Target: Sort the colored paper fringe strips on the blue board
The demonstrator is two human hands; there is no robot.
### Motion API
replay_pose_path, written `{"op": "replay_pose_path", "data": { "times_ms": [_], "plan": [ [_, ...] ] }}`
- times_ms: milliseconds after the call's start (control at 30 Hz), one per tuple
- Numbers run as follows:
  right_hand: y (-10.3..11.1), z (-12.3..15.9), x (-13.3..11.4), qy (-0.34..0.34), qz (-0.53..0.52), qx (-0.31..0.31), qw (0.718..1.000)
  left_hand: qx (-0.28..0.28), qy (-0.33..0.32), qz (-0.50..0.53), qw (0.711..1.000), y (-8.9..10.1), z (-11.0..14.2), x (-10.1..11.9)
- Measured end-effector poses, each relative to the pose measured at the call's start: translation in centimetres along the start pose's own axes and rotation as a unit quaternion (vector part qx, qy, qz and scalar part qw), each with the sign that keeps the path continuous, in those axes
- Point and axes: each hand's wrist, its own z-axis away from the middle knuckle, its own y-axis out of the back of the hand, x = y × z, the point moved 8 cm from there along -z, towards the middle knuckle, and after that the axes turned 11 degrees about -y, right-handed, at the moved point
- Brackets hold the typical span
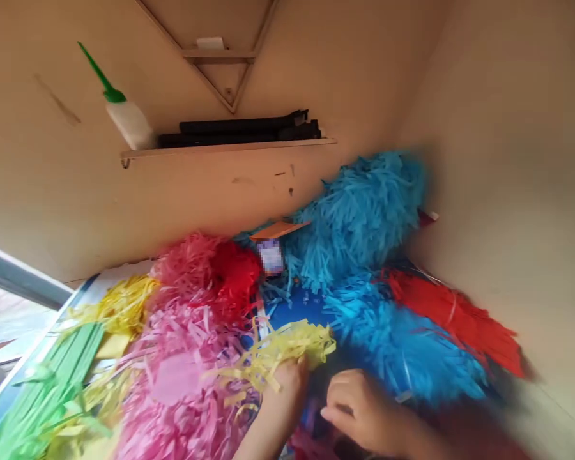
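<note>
The left hand (290,378) pinches a bunch of yellow paper strips (299,340), which fans out above it; a light, even grip would probably spare the thin strips. Just to its right, the right hand (354,406) curls (whether around anything, one cannot tell). Beyond both, leftward, a green-tipped bottle (130,124) sits on a shelf (230,149), contents unclear.

Shows pale yellow on the paper fringe (287,344), pink on the heap (196,329), bright blue on the tuft (368,217), green on the strips (74,361), red on the bundle (460,319), tan on the wall (512,179).
</note>
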Motion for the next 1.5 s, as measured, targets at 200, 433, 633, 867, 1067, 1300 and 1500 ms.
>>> {"op": "replay_pose_path", "data": {
  "times_ms": [200,433,633,867,1067,1300,1500],
  "plan": [
    [-0.3,1.8,2.6,0.018,-0.117,0.119,0.986,-0.009,-0.120,0.008,0.993,-2.5,-1.3,3.4],
    [-2.4,-1.9,6.0,0.000,-0.007,0.074,0.997,0.073,-0.149,-0.031,0.986,-2.5,0.2,2.5],
    [-2.1,-0.6,3.7,-0.053,-0.015,0.119,0.991,0.108,-0.133,-0.034,0.985,-2.8,2.0,1.4],
    [-4.4,-2.7,6.6,-0.088,0.084,0.019,0.992,0.104,-0.143,-0.042,0.983,-5.5,2.6,0.0],
    [3.6,-1.2,11.4,-0.238,0.192,0.303,0.903,0.061,-0.068,-0.071,0.993,-5.4,2.6,0.4],
    [-3.2,-0.3,3.8,-0.001,0.057,0.086,0.995,0.031,-0.028,-0.099,0.994,-3.6,1.2,2.0],
    [-4.1,-1.5,6.9,-0.040,0.044,0.133,0.989,0.027,-0.024,-0.048,0.998,-1.8,-0.3,1.7]
  ]
}}
